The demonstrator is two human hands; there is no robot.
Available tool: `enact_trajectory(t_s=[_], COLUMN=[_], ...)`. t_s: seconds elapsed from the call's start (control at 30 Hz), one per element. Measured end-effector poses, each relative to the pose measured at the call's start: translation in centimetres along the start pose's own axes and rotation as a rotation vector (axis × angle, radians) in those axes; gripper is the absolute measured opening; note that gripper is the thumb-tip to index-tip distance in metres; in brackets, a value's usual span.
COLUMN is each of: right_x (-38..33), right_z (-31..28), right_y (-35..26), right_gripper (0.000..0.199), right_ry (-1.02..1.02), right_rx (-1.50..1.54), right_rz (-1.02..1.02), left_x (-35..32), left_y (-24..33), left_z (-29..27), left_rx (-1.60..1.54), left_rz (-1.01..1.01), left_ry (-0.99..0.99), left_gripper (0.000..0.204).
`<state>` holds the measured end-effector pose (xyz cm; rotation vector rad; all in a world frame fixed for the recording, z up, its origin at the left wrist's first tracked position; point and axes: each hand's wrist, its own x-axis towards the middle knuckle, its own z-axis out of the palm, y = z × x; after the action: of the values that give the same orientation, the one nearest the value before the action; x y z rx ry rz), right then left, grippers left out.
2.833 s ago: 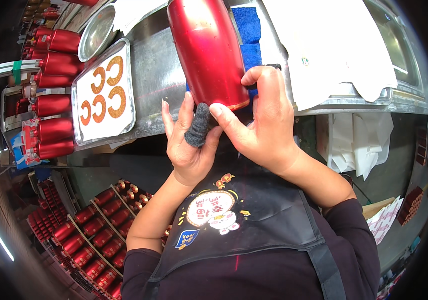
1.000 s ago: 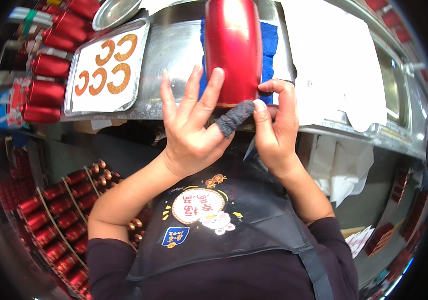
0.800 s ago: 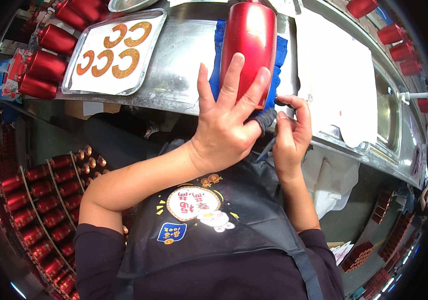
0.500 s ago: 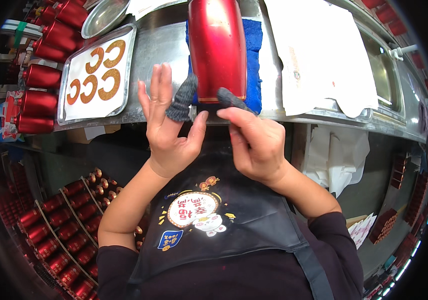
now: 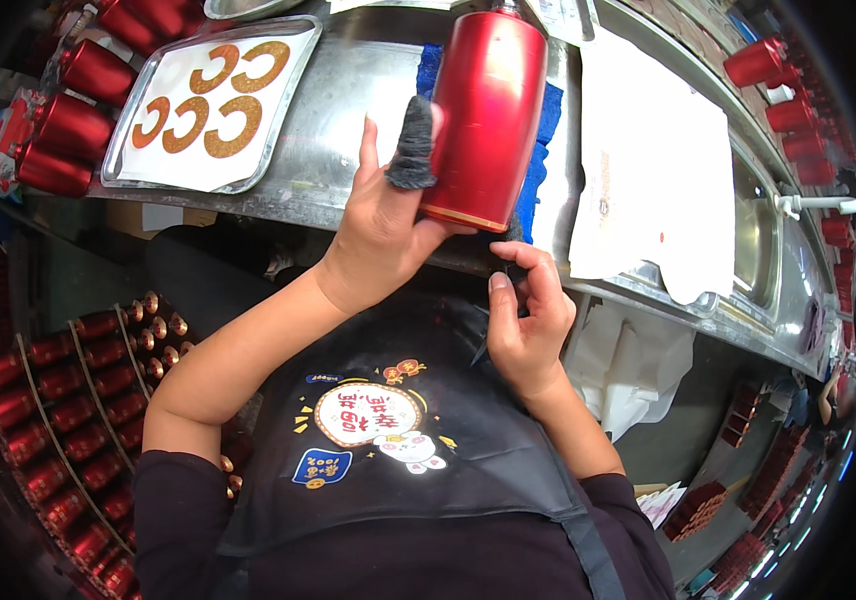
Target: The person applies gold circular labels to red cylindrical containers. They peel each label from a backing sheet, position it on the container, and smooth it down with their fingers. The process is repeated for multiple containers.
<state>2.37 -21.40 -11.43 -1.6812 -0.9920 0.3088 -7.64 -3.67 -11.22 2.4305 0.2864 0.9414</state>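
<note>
Your right hand [image 5: 526, 322] sits nearest you at the table [image 5: 348, 190] edge, thumb and fingers pinched closed on something dark and small just under the red bottle [image 5: 483, 120]; what it is cannot be made out. Your left hand [image 5: 383, 225] is spread open, palm and thumb pressed against the bottle's lower side, one finger wearing a grey finger cot [image 5: 413, 145]. The bottle lies on a blue cloth [image 5: 546, 115]. Farther left, a metal tray [image 5: 213, 105] carries gold C-shaped pieces; a white cloth [image 5: 653, 170] lies to the right.
</note>
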Motion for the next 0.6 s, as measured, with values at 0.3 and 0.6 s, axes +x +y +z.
enact_trajectory(t_s=[0.3, 0.6], right_x=[0.0, 0.3], right_z=[0.0, -0.9], right_y=[-0.5, -0.2], right_gripper=[0.030, 0.038], right_ry=[-0.001, 0.094], right_rx=[-0.116, -0.228], right_rz=[-0.075, -0.426], left_x=[0.8, 4.2], left_y=[0.4, 2.7], left_z=[-0.6, 0.1], left_rx=[0.032, 0.039], left_rz=[0.020, 0.203], left_ry=[0.029, -0.123], left_gripper=[0.079, 0.051])
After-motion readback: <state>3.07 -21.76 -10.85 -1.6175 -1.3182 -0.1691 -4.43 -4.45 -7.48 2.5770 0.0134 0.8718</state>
